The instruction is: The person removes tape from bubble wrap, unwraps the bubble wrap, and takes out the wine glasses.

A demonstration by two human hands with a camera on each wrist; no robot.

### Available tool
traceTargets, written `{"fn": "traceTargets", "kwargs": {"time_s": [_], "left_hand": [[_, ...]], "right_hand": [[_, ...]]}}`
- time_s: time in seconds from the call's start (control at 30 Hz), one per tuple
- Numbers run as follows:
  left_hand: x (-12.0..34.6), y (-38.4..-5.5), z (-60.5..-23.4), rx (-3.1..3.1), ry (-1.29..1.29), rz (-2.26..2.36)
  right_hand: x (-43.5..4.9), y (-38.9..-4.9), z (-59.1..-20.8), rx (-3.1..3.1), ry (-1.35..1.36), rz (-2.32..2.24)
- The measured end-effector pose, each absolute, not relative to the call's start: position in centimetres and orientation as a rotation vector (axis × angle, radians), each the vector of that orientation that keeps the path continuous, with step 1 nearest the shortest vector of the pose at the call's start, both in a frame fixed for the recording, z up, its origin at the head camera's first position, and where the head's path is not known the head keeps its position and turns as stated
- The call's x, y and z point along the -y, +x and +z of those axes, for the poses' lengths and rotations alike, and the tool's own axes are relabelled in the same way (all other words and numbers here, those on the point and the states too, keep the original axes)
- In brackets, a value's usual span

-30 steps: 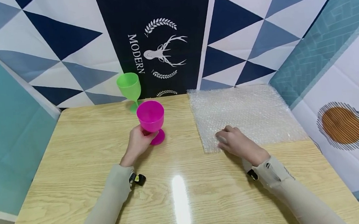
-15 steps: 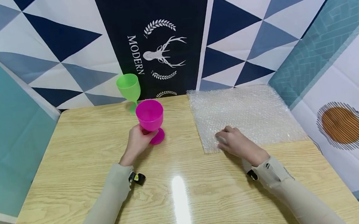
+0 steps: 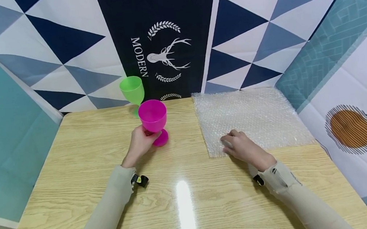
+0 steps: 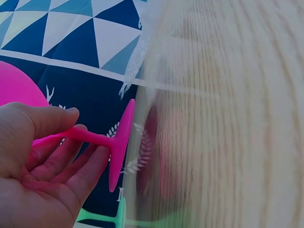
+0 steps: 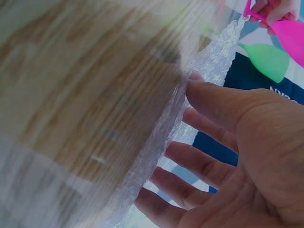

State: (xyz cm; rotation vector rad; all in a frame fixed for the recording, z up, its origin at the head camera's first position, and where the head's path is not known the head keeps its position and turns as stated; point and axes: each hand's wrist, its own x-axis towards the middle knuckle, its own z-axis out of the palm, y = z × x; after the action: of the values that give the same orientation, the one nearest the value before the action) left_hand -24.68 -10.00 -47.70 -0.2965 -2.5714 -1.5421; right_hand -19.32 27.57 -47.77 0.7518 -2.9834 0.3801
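Observation:
My left hand (image 3: pixel 141 141) holds a magenta plastic goblet (image 3: pixel 152 118) upright by its stem, thumb on one side and fingers on the other. In the left wrist view the goblet's round foot (image 4: pixel 121 147) shows a narrow gap above the tabletop. Just behind it stands a light green goblet (image 3: pixel 133 91), its foot partly hidden. To the right, a flat sheet of bubble wrap (image 3: pixel 255 113) lies on the table. My right hand (image 3: pixel 243 147) rests at the sheet's near left corner, and the right wrist view shows its fingers spread and loosely bent, fingertips at the bubble wrap (image 5: pixel 147 147).
The wood-grain table (image 3: pixel 146 212) ends against a patterned backdrop (image 3: pixel 164 39) at the back. Hanging cloth panels flank both sides, a teal one (image 3: pixel 12 144) on the left. A bright light reflection (image 3: pixel 185 207) lies on the near tabletop.
The magenta goblet has risen slightly in my left hand and shifted a little away from me. My right hand, the bubble wrap and the green goblet stay in place.

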Motion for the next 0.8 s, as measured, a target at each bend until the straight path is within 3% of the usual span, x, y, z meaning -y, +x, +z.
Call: {"fn": "traceTargets", "kwargs": {"time_s": [0.8], "left_hand": [[9.72, -25.53, -47.76, 2.593, -0.264, -1.540]], "right_hand": [[-27.46, -19.14, -47.59, 2.959, 0.777, 0.381]]}}
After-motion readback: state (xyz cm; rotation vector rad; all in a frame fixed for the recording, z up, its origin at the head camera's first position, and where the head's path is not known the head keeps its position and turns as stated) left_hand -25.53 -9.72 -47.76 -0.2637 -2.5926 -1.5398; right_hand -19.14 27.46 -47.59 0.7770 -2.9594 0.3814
